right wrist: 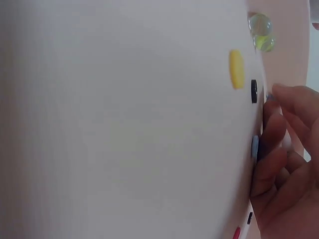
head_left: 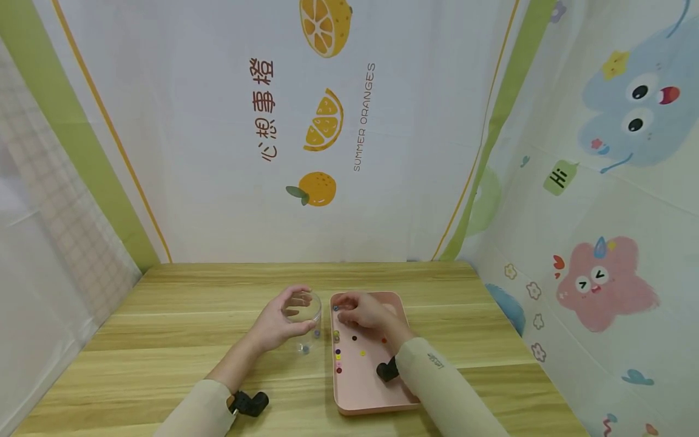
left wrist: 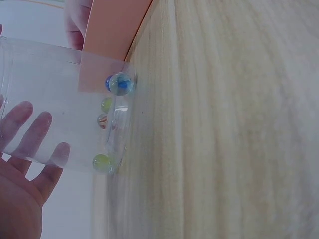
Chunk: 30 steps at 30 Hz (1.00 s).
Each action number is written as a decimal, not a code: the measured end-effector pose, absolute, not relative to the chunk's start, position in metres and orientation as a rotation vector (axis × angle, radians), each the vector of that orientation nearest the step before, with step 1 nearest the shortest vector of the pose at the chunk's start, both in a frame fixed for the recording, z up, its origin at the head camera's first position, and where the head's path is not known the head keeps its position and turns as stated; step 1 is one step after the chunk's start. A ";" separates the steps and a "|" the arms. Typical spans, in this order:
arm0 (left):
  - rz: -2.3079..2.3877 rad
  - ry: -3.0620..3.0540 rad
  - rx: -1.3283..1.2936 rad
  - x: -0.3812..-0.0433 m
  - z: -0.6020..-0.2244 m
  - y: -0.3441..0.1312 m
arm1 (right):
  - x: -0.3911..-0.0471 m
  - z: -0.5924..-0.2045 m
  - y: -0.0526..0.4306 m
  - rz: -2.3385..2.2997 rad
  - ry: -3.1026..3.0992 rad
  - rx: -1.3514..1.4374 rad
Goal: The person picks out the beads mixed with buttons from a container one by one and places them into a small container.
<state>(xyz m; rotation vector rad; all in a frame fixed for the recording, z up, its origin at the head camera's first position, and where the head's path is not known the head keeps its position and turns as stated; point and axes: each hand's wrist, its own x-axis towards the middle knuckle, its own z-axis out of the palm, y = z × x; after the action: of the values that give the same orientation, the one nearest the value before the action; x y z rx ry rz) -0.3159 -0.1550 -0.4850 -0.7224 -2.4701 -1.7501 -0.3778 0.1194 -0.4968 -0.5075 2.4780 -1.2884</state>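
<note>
My left hand [head_left: 277, 321] grips a clear plastic cup [left wrist: 55, 74] around its side, with the thumb toward me. Several glass marbles [left wrist: 121, 83], blue, yellow-green and brown-streaked, lie at the cup's bottom, which is right at the wooden table. To the right, my right hand [head_left: 364, 311] reaches down into a pink tray [head_left: 371, 388]. Its thumb and index finger pinch a blue marble [head_left: 335, 308] at the tray's far left corner. A yellow-green marble [right wrist: 266, 44] and a clear marble [right wrist: 260, 24] lie along the tray's left wall.
Dark, yellow, pink and red buttons [head_left: 338, 357] line the tray's left side. A black button [head_left: 354, 338], a yellow button [head_left: 363, 353] and a red button [head_left: 384, 341] lie farther in. Behind the wooden table [head_left: 191, 340] hangs a printed curtain [head_left: 218, 200].
</note>
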 end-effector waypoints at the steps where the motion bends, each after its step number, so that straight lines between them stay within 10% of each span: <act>1: -1.754 -2.469 -0.723 -0.316 -0.485 -0.155 | -0.378 -0.497 0.119 -1.293 2.480 -0.504; 30: -1.734 -2.475 -0.743 -0.314 -0.483 -0.157 | -0.378 -0.502 0.098 -1.269 2.706 -0.337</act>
<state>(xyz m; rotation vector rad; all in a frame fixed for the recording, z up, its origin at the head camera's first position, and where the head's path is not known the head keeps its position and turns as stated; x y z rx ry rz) -0.3144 -0.1567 -0.4834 -0.7433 -2.4754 -1.7339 -0.3776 0.0983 -0.5024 -0.3366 2.7064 -1.2685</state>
